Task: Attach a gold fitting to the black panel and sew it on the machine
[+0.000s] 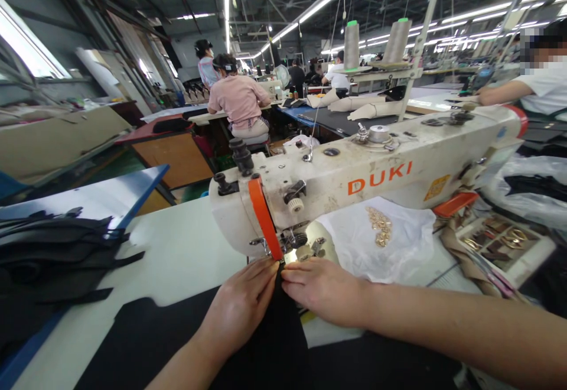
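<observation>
A worker's left hand (241, 304) and right hand (325, 289) press a strip of black fabric (279, 331) flat on the white surface (177, 254), fingers closed together on its top edge, just below the needle of a cream DUKI sewing machine (354, 183). The strip's long axis runs toward the needle; stitching looks barely begun. Small gold metal rings (380, 226) lie apart on white cloth.
</observation>
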A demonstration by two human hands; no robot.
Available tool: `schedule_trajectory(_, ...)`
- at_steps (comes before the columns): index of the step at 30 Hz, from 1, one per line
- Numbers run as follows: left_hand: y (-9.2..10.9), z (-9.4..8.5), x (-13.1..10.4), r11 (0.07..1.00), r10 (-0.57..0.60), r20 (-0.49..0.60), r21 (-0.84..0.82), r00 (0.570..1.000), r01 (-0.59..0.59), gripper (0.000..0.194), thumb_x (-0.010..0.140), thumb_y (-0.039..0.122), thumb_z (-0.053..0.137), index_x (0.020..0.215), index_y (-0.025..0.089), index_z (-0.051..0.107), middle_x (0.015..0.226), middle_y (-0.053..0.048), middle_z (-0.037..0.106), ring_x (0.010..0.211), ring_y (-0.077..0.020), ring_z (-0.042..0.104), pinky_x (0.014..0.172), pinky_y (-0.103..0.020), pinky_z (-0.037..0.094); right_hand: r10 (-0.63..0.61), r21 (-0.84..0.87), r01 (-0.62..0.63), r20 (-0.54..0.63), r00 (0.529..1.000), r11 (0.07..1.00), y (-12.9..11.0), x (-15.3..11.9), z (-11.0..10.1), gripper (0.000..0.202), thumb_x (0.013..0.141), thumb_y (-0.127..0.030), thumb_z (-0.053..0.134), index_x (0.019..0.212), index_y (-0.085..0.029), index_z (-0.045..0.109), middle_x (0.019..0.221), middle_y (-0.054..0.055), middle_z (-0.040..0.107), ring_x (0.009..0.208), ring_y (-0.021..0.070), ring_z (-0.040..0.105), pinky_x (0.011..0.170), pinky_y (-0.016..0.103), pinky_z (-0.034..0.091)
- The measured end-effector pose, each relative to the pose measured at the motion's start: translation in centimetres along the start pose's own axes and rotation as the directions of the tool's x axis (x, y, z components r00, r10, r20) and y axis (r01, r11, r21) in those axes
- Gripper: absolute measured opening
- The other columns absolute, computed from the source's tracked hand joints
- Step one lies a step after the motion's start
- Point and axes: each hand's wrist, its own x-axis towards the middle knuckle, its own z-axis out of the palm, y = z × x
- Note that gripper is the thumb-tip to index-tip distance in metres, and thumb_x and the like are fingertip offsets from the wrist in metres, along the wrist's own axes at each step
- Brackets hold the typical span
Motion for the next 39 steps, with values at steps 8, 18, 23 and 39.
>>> schedule_trajectory(8, -0.1, 0.0, 0.1, 1.0, -0.012, 0.014, -0.013, 1.0, 0.012, 0.023, 0.09, 0.021, 0.045, 0.099, 0.014, 0.064, 0.097, -0.009, 0.071, 0.09, -0.018, 0.067, 0.085, -0.031, 0.057, -0.002, 0.01, 0.002, 0.009, 1.0, 1.0, 0.2, 0.2, 0.1, 0.016, 0.093, -0.017, 0.044, 0.096, -0.012, 0.059, 0.101, 0.006, 0.061, 0.095, 0.0183, 0.054, 0.088, 0.03, 0.045)
schedule_trajectory(18, 0.0, 0.0, -0.2, 0.999, -0.025, 0.0, -0.038, 1.0, 0.025, 0.023, 0.089, 0.021, 0.047, 0.102, 0.014, 0.065, 0.1, -0.009, 0.071, 0.095, -0.0183, 0.066, 0.089, -0.031, 0.055, 0.001, 0.017, -0.001, 0.004, 1.0, 1.0, 0.0, 0.0, 0.3, 0.016, 0.093, -0.017, 0.044, 0.097, -0.012, 0.059, 0.105, 0.007, 0.06, 0.1, 0.0184, 0.053, 0.09, 0.031, 0.044)
schedule_trajectory(23, 0.0, 0.0, -0.1, 1.0, -0.024, -0.004, -0.008, 1.0, 0.024, 0.024, 0.089, 0.02, 0.046, 0.102, 0.014, 0.065, 0.101, -0.009, 0.071, 0.094, -0.0188, 0.067, 0.087, -0.033, 0.056, -0.005, 0.015, 0.005, 0.004, 1.0, 1.0, 0.1, -0.1, 0.3, 0.017, 0.093, -0.016, 0.044, 0.099, -0.011, 0.059, 0.108, 0.008, 0.06, 0.105, 0.0184, 0.052, 0.096, 0.029, 0.041)
schedule_trajectory(39, 6.5, -3.8, -5.4, 0.994, -0.098, 0.046, 0.051, 0.994, 0.096, 0.03, 0.086, 0.011, 0.043, 0.109, 0.013, 0.062, 0.109, -0.01, 0.068, 0.101, -0.0184, 0.065, 0.089, -0.029, 0.054, -0.079, 0.129, 0.081, -0.023, 0.997, 0.988, -6.4, -2.6, -0.9, 0.026, 0.093, -0.021, 0.04, 0.109, -0.011, 0.059, 0.115, 0.009, 0.062, 0.108, 0.0204, 0.053, 0.101, 0.034, 0.038)
